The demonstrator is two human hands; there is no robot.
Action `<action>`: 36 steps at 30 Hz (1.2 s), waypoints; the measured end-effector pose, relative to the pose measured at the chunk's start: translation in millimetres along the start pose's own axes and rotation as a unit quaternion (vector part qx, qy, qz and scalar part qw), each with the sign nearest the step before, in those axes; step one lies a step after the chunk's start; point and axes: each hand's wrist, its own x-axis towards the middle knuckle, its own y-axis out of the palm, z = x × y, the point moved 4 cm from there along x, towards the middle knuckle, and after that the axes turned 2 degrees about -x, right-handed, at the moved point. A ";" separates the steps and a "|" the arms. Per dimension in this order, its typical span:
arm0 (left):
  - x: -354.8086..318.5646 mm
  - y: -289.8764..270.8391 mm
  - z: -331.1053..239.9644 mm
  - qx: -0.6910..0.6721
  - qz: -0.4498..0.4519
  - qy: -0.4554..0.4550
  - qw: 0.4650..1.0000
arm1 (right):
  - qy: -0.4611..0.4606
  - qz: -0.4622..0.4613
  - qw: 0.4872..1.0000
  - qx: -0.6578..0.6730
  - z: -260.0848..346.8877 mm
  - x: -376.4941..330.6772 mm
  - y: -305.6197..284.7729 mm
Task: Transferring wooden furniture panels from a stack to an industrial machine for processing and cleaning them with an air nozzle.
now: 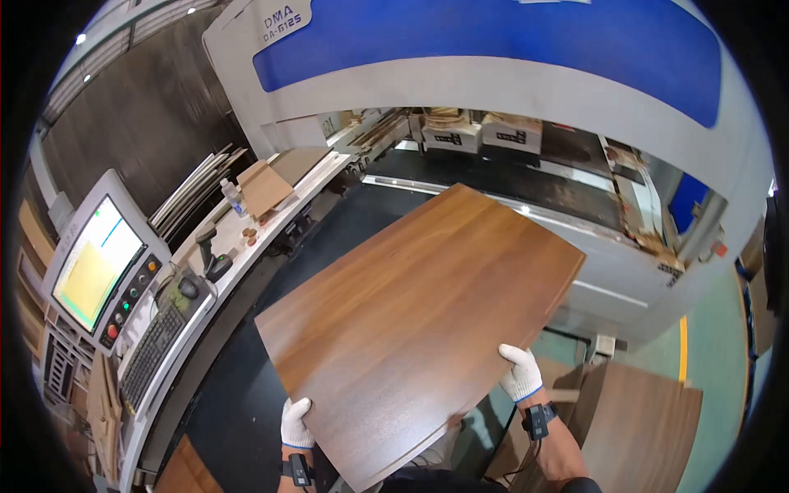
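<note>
Wood-veneer panel [419,329], a flat rectangular board held in the air in front of the large white-and-blue machine [493,74]. 2 gloved hands carry it by its near end: the left hand [297,423] clasps the near left edge, fingers curled over the rim; the right hand [520,371] grips the near right edge, thumb on top. Both are closed on the board, not spread.

Handling, as judged: rigid, moderately heavy, with a smooth glossy face likely to slip; corners and edges look liable to chip. Holding opposite long edges, as here, suits it best.

Orientation: the long axis runs away from the person, angled up and right, the far corner toward the machine's opening [509,156]. The control console [99,263] stands left of the panel.
</note>
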 end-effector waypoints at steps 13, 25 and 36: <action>197.3 -16.1 50.7 -0.051 -0.154 0.021 0.987 | 0.121 0.023 0.979 -0.161 -10.7 308.1 54.6; 141.0 94.6 -2.6 0.704 -0.146 -0.118 0.685 | -0.121 0.375 0.354 -0.848 42.2 345.1 92.3; 194.1 172.6 99.8 0.757 -0.360 -0.058 0.543 | -0.252 0.581 0.257 -0.730 -6.3 465.6 117.6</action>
